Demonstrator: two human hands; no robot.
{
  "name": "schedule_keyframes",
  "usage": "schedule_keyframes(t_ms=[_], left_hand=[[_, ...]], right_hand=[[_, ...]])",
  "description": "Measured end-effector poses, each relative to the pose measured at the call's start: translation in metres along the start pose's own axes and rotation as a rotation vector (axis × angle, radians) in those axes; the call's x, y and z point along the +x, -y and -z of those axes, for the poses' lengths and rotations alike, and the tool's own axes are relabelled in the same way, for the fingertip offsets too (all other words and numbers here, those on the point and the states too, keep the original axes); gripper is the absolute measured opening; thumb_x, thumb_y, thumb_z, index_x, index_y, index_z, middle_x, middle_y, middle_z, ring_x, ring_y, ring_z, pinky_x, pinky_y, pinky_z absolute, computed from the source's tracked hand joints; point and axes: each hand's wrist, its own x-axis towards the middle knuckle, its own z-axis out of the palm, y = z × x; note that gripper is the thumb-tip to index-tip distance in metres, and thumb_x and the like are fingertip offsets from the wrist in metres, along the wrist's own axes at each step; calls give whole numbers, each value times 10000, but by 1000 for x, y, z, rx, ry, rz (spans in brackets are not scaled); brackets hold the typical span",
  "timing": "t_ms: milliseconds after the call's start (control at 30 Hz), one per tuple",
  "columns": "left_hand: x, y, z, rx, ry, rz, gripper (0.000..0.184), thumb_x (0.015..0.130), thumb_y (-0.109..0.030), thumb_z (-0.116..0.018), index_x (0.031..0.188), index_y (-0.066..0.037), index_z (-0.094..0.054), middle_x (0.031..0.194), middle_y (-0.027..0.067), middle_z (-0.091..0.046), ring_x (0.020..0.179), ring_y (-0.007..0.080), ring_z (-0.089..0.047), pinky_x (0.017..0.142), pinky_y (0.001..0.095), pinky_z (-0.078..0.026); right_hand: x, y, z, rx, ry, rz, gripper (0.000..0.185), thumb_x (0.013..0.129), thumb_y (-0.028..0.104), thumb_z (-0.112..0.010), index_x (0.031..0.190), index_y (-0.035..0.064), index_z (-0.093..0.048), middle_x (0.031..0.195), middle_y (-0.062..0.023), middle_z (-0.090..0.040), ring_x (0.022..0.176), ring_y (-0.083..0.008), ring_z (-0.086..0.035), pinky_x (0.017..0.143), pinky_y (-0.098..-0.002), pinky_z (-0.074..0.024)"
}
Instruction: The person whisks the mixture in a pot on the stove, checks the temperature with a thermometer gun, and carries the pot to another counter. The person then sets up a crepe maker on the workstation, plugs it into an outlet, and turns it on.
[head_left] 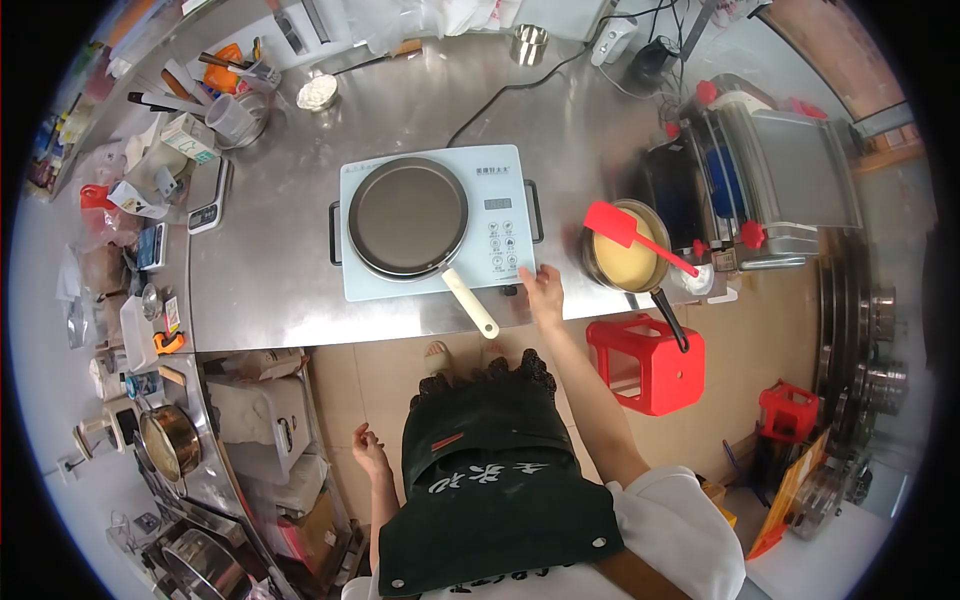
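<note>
My right hand (543, 293) is at the front right corner of a pale blue electric cooktop (482, 270), its fingers apart and holding nothing. A small dark knob (509, 290) sits on the cooktop's front edge, just left of that hand. On the cooktop rests a dark frying pan (408, 217) with a cream handle (470, 303) pointing toward me. To the right stands a saucepan (591, 262) of pale yellow batter (625, 265), a red spatula (612, 224) lying across its top. My left hand (370, 450) hangs below the table edge, empty, with loosely bent fingers apart.
A red stool (650, 365) stands below the saucepan, whose black handle (672, 322) juts past the steel table's (270, 270) edge. A kitchen scale (209, 195) and a bowl of white stuff (317, 93) are at left. A black cord (500, 93) runs behind the cooktop.
</note>
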Motion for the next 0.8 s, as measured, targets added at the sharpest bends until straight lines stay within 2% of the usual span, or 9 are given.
schedule_keyframes(t_ms=[33,67,167,267,467,567,667,767,800], left_hand=[[2,1,3,12,6,9,193,883,-64,-470,1034,-13,-579,739,6,-481,636,84,-482,543,229,-451],[3,3,5,16,12,22,194,883,-62,-469,1035,-14,-579,744,10,-485,640,87,-487,546,233,-456],[9,8,7,23,22,47,196,885,-60,-468,1039,-15,-581,757,20,-498,653,97,-504,554,245,-474],[11,13,11,39,25,64,198,884,-60,-472,1042,-15,-582,770,32,-512,667,109,-521,566,256,-492],[18,15,10,55,26,78,201,880,-54,-475,1046,-14,-582,787,43,-522,674,118,-531,567,259,-500],[24,12,8,38,40,89,202,880,-52,-475,1046,-12,-581,794,47,-526,671,117,-531,561,257,-497],[25,9,6,19,39,89,203,878,-56,-478,1047,-10,-581,799,52,-532,669,118,-532,559,256,-495],[25,10,7,31,43,93,209,874,-65,-481,1048,-11,-581,803,55,-536,670,122,-533,561,257,-496],[25,11,7,43,46,92,212,872,-69,-481,1049,-11,-582,803,56,-537,671,123,-534,562,258,-497]], right_hand=[[12,-2,-4,-49,-58,112,618,765,372,-724,1134,-78,-516,985,-156,-619,869,-210,-599,773,-317,-484],[21,4,-7,53,46,-8,602,757,336,-726,1137,-80,-513,999,-165,-622,899,-233,-602,812,-321,-469],[28,15,-13,72,105,-141,575,752,289,-722,1137,-82,-509,1021,-179,-625,938,-229,-606,820,-317,-471],[30,10,-18,96,86,-146,558,749,249,-716,1140,-85,-501,1044,-189,-623,965,-234,-606,837,-319,-468],[35,6,-18,80,119,-159,580,755,251,-718,1160,-91,-482,1061,-202,-614,979,-238,-601,823,-329,-480],[29,1,-14,161,112,-83,607,763,265,-721,1179,-99,-469,1055,-204,-608,983,-241,-595,814,-331,-483],[6,-6,-2,264,35,-253,623,768,287,-722,1183,-104,-472,1051,-194,-605,983,-240,-589,813,-328,-478],[10,-19,-1,117,-47,-126,624,770,302,-718,1178,-107,-481,1040,-172,-610,958,-232,-595,802,-322,-475],[10,-9,-1,131,0,-101,612,775,305,-708,1180,-98,-488,1062,-166,-603,971,-225,-589,808,-319,-472]])
